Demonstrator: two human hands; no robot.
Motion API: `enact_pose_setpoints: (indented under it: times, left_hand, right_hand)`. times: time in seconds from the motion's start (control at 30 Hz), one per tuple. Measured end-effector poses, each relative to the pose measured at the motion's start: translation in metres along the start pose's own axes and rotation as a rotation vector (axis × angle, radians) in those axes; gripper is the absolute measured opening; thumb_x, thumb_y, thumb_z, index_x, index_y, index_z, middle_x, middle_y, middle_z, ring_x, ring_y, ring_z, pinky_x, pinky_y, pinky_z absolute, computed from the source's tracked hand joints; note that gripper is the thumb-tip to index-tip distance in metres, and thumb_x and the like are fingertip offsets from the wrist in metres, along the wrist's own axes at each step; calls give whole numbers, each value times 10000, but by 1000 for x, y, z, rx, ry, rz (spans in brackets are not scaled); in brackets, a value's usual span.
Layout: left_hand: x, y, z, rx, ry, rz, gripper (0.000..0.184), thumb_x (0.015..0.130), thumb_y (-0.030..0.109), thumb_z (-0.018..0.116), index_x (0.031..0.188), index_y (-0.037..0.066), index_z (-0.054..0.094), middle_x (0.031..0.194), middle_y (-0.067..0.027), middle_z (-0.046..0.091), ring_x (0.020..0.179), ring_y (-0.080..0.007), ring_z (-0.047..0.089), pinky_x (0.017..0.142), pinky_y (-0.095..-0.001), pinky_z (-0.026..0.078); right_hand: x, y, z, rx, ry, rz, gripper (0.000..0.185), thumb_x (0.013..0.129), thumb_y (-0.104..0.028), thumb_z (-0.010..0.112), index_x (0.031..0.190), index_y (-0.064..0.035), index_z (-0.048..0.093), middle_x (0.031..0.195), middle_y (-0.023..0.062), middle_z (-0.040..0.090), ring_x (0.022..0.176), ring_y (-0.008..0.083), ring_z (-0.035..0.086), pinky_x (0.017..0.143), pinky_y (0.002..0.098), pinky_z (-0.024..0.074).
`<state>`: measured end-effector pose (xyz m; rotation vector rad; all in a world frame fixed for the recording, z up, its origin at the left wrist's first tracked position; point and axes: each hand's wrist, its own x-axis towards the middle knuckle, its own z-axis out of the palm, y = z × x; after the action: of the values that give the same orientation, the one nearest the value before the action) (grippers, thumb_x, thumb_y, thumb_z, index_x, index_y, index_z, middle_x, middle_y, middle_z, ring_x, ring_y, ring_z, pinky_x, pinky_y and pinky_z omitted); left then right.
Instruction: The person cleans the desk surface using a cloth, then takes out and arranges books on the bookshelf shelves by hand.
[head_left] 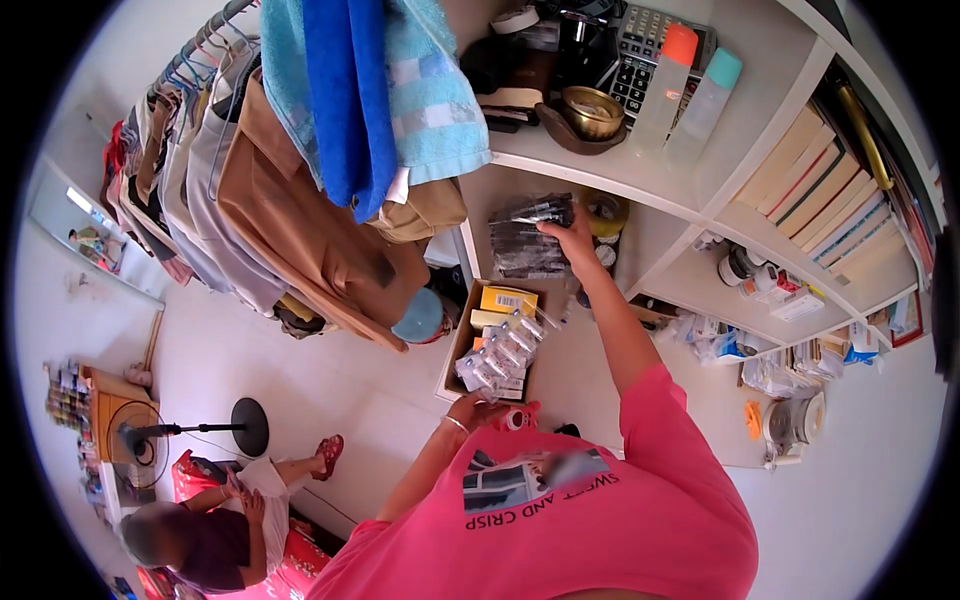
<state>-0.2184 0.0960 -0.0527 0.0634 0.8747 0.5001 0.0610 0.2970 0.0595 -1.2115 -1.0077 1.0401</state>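
My right hand point(572, 238) reaches into a shelf compartment, its fingers at the right end of a stack of dark items in clear plastic wrap point(530, 238). Whether the fingers grip the stack is hard to make out. My left hand point(474, 410) is low in the middle, at the near edge of an open cardboard box point(452, 372). Its fingers are partly hidden below several clear plastic packs point(500, 352) that lie over the box. Yellow boxes point(508, 301) stand inside the cardboard box. A roll of tape point(606, 212) sits behind my right hand.
Clothes on hangers point(290, 200) and blue towels point(350, 100) hang at the left. Above are two bottles point(664, 88), a calculator point(634, 75) and a brass bowl point(592, 112). Books point(820, 190) fill the right shelf. A seated person point(215, 530) and a fan point(250, 427) are lower left.
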Motion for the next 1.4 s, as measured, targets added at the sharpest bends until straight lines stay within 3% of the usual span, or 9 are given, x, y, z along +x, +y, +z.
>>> enact_pose_setpoints:
  times: [0.3, 0.33, 0.43, 0.47, 0.63, 0.87, 1.1, 1.3, 1.4]
  left_hand:
    - [-3, -4, 3, -104, 106, 68, 436, 891, 137, 468, 1264, -75, 397, 1228, -240, 493, 1124, -376, 512, 1014, -438, 404]
    - [0, -3, -8, -99, 65, 85, 428, 899, 134, 457, 1264, -81, 392, 1226, -242, 494, 1122, -378, 513, 1006, -436, 417]
    - [-7, 7, -17, -83, 53, 149, 399, 924, 127, 426, 1259, -89, 392, 1226, -250, 493, 1119, -382, 516, 980, -432, 452]
    - [-22, 9, -8, -76, 68, 167, 393, 927, 122, 421, 1259, -86, 395, 1225, -252, 494, 1115, -386, 519, 981, -431, 452]
    - [-37, 10, -15, -32, 157, 179, 374, 943, 130, 403, 1259, -69, 409, 1191, -250, 527, 1086, -362, 550, 974, -423, 460]
    - [-47, 12, -8, 3, 145, 228, 373, 944, 135, 403, 1257, -67, 414, 1188, -249, 530, 1085, -356, 553, 965, -421, 467]
    - [-50, 12, -2, 16, 134, 235, 372, 945, 139, 403, 1255, -66, 418, 1185, -247, 534, 1083, -350, 555, 957, -419, 475]
    - [-54, 11, 7, 31, 136, 242, 371, 946, 144, 403, 1253, -64, 422, 1182, -246, 537, 1082, -346, 558, 949, -418, 481]
    - [-51, 10, 5, 28, 136, 240, 370, 946, 144, 403, 1252, -64, 423, 1182, -245, 537, 1081, -345, 558, 946, -417, 483]
  right_hand:
    - [46, 114, 1, -288, 96, -80, 918, 690, -194, 795, 1383, 37, 240, 1341, 188, 401, 1195, 256, 432, 972, 317, 364]
    - [38, 114, 0, -424, 67, -93, 927, 724, -297, 770, 1405, 1, 217, 1336, 198, 423, 938, 216, 559, 689, 307, 458]
    - [18, 119, 2, -412, 42, -97, 933, 724, -309, 770, 1411, -12, 213, 1341, 192, 423, 803, 197, 554, 652, 316, 445]
    - [13, 123, 1, -276, 30, -91, 922, 700, -264, 795, 1380, 34, 247, 1343, 196, 406, 1194, 247, 432, 956, 312, 372]
    - [0, 194, -3, -245, 89, -86, 883, 708, -210, 785, 1374, 34, 259, 1309, 184, 445, 1145, 240, 474, 943, 302, 379]
    - [-11, 166, -5, -162, 253, 607, 628, 755, -519, 658, 1023, 44, 586, 1062, 149, 589, 1019, 246, 542, 829, 362, 415]
    - [13, 176, 6, -33, 368, 505, 394, 749, -294, 723, 941, -8, 531, 959, 121, 562, 964, 244, 532, 854, 320, 389]
    - [7, 190, 5, -160, 289, 263, 520, 795, -257, 694, 1183, -26, 435, 1225, 158, 454, 1146, 302, 445, 934, 346, 361]
    - [7, 113, 16, -255, 383, 469, 769, 876, -270, 594, 1433, -17, 128, 1432, 229, 259, 1244, 393, 374, 943, 465, 401]
